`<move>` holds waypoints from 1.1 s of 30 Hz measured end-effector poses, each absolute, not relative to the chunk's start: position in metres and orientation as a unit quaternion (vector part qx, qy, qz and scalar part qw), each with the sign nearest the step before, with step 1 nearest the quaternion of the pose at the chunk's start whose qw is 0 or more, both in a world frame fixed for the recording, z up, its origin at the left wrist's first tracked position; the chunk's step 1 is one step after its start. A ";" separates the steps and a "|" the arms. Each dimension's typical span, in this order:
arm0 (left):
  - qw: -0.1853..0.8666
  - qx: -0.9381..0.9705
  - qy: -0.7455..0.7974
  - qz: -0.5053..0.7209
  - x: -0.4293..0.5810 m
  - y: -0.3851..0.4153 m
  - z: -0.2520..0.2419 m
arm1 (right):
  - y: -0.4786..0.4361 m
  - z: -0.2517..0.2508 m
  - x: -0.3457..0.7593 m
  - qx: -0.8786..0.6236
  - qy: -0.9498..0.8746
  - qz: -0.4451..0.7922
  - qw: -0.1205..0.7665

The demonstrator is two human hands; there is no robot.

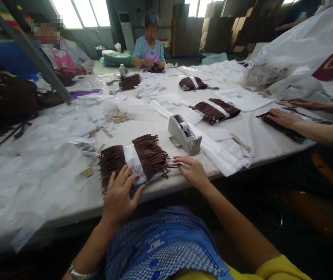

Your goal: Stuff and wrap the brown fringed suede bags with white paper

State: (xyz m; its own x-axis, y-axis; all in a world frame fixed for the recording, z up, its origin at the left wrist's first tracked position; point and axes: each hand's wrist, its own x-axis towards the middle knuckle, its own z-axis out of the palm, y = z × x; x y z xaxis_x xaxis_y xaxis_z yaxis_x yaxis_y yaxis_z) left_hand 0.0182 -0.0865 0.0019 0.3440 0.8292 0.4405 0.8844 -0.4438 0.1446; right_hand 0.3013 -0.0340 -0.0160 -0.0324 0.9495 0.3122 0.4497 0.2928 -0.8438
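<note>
A brown fringed bag point(145, 159) lies on the table in front of me, with a white paper band point(134, 158) around its middle. My left hand point(121, 192) rests on its near side, fingers spread over the fringe and the band. At the bag's right end, my right hand point(192, 171) pinches thin brown fringe strands point(172, 166) drawn out from it. Just beyond that hand stands a grey tape dispenser point(184, 134).
White strips point(219, 151) lie right of the dispenser. Tissue and plastic wrapping point(37, 171) cover the table's left. More banded fringed bags point(215, 110) lie farther back. A co-worker's hands point(286, 118) press a dark piece at the right; two people point(151, 46) sit across the table.
</note>
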 end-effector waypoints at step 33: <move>-0.074 -0.591 -0.737 -0.318 -0.050 -0.083 -0.029 | -0.013 -0.035 0.243 -0.561 -0.736 0.129 0.356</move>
